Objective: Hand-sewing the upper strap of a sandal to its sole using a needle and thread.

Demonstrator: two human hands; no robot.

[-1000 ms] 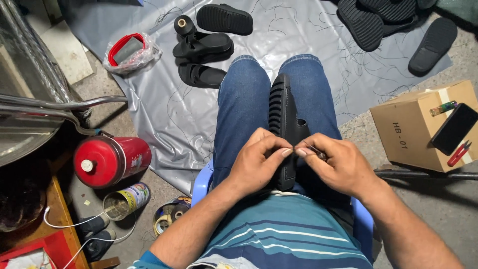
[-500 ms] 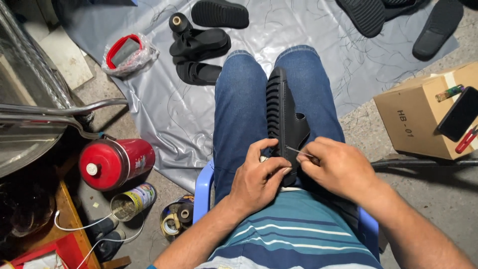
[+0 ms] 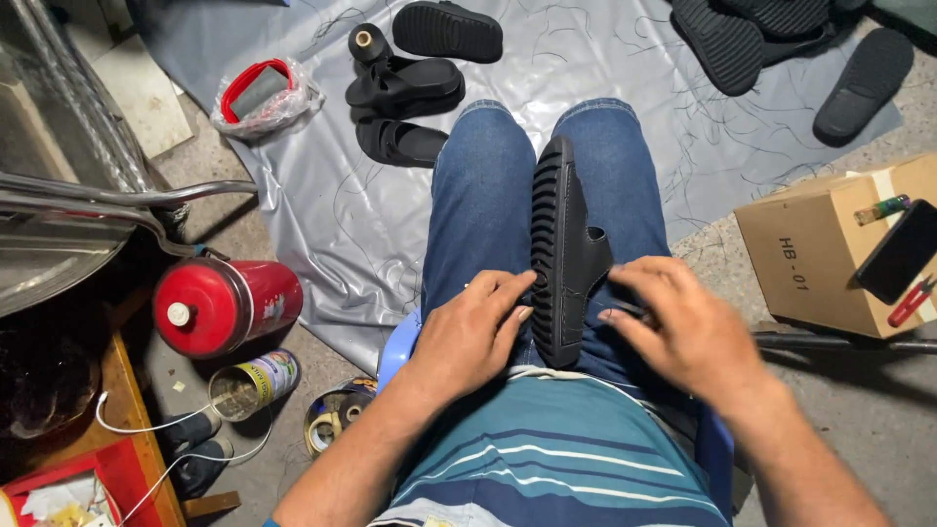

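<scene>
Black rubber everywhere: one ribbed sandal (image 3: 564, 256) stands on its edge between the seated person's thighs, sole side turned left, its ridges running in a neat row from heel to toe, with a wide strap bulging out on the right. Both hands are on its near end. The left hand (image 3: 473, 335) pinches the sole edge with its fingertips; the right hand (image 3: 683, 327) is blurred, fingers curled near the strap, and I cannot tell whether it grips anything.

On the grey plastic sheet (image 3: 322, 210) spread over the floor, I count three more sandals (image 3: 405, 88) in a loose stack on the far side, just left of the knees, with one thread spool (image 3: 365, 41) beside them. Far right lies a heap of black soles (image 3: 752, 39), too tangled to count, and one single sole (image 3: 864, 83) apart from it.

One cardboard box (image 3: 830, 254) sits to the right, carrying one phone (image 3: 900, 252), one lighter (image 3: 881, 209) and one small red tool (image 3: 910, 301). To the left lie one red canister (image 3: 226, 303) on its side, one open tin can (image 3: 252, 384) and one tape roll (image 3: 330, 422). One clear bag (image 3: 265, 98) holding something red rests at the far left edge of the sheet.
</scene>
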